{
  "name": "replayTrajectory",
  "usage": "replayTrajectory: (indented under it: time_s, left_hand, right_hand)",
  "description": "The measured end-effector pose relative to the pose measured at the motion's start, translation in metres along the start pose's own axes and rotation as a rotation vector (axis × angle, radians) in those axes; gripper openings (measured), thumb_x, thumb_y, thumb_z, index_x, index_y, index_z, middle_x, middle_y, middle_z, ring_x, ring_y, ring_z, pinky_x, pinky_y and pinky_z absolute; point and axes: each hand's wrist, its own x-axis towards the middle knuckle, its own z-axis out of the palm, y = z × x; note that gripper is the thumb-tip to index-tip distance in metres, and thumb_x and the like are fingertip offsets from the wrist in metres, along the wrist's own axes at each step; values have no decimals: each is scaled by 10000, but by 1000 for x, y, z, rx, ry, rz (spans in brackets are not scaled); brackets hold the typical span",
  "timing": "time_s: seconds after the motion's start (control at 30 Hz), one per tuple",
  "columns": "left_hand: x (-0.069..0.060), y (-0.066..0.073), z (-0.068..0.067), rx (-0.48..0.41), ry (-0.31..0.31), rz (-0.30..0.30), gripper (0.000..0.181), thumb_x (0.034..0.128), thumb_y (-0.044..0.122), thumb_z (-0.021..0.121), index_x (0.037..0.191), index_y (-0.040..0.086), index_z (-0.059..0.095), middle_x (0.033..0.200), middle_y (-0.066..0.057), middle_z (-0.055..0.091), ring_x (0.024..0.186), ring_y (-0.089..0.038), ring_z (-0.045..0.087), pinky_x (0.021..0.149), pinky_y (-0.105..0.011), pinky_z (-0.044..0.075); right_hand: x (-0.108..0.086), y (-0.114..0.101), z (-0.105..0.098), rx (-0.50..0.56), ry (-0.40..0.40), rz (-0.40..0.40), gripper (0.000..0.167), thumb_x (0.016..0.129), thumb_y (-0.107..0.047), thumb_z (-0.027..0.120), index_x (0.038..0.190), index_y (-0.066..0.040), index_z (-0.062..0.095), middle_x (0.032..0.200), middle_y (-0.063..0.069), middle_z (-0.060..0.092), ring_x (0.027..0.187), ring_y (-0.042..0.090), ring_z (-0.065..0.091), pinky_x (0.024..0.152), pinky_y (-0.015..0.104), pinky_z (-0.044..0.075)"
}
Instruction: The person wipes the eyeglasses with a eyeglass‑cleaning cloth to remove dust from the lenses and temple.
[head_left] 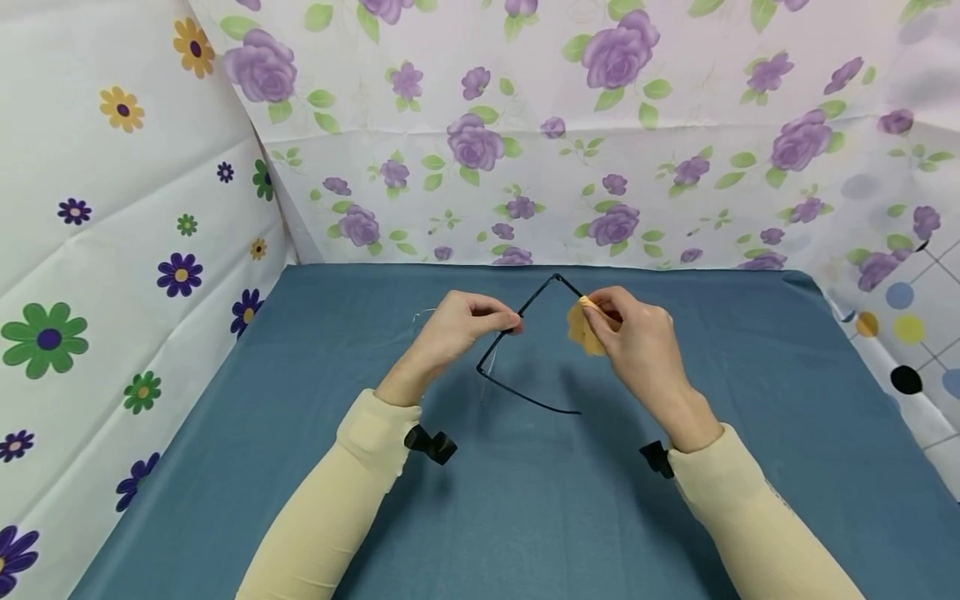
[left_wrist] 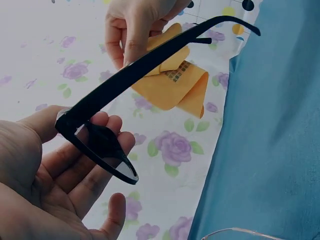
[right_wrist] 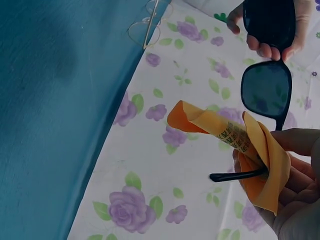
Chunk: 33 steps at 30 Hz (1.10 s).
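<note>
My left hand (head_left: 465,329) pinches a pair of black sunglasses (head_left: 534,300) near the middle of the front frame. The dark lenses (right_wrist: 266,92) show in the right wrist view. One temple (head_left: 525,398) sticks out freely toward me. My right hand (head_left: 647,342) holds a yellow cleaning cloth (head_left: 582,330) wrapped around the other temple, pinching it between thumb and fingers. The tip of that temple (right_wrist: 235,176) pokes out of the cloth in the right wrist view. Dark printing (right_wrist: 235,136) marks the cloth.
A second pair of glasses with a thin wire frame (right_wrist: 150,25) lies on the blue tablecloth (head_left: 525,517), partly hidden behind my left hand in the head view. Flower-printed sheets (head_left: 420,100) stand as walls at the back and sides.
</note>
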Motion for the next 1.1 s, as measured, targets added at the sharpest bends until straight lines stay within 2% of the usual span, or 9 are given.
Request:
replayTrajectory:
  time_s: [0.3, 0.43, 0.7, 0.77, 0.97, 1.1]
  left_hand:
    - [-4, 2, -12, -40, 98, 13, 206, 1026, 149, 687, 1070, -22, 793, 1011, -71, 784, 1067, -251, 695, 1055, -393, 505]
    - [-7, 2, -14, -42, 124, 15, 197, 1028, 162, 688, 1057, 4, 802, 1006, -61, 785, 1065, -250, 694, 1050, -404, 504]
    - [-11, 1, -18, -81, 157, 5, 217, 1032, 179, 684, 1090, -2, 788, 1026, -59, 786, 1099, -260, 681, 1126, -447, 432]
    - [-12, 2, -17, -96, 160, 7, 212, 1032, 175, 683, 1087, -1, 787, 1024, -56, 785, 1099, -265, 679, 1128, -445, 429]
    - [-15, 3, -16, -98, 176, 21, 238, 1033, 171, 681, 1117, -33, 772, 1007, -49, 781, 1088, -268, 678, 1108, -447, 442]
    - [-15, 3, -15, -104, 169, 21, 231, 1031, 162, 682, 1103, -38, 773, 996, -44, 781, 1085, -271, 679, 1117, -457, 433]
  right_hand:
    - [1, 6, -6, -17, 48, -29, 141, 987, -103, 732, 1089, -6, 728, 948, 167, 762, 748, 303, 736, 623, 465, 596]
    - [1, 10, -8, -13, 57, -32, 143, 980, -98, 737, 1084, 0, 728, 945, 169, 759, 756, 310, 736, 622, 466, 596]
    - [1, 17, -11, 0, 64, -37, 160, 970, -86, 743, 1096, 10, 721, 962, 169, 750, 800, 308, 727, 661, 461, 598]
    - [0, 18, -11, 10, 75, -39, 157, 970, -77, 741, 1099, 10, 723, 969, 163, 750, 813, 297, 725, 674, 401, 593]
    - [-2, 24, -10, 111, 89, -11, 154, 970, -72, 736, 1101, 8, 729, 988, 148, 746, 848, 265, 710, 716, 76, 485]
    - [-1, 25, -10, 164, 76, -2, 149, 967, -57, 736, 1100, 10, 731, 985, 144, 739, 846, 253, 688, 727, 38, 471]
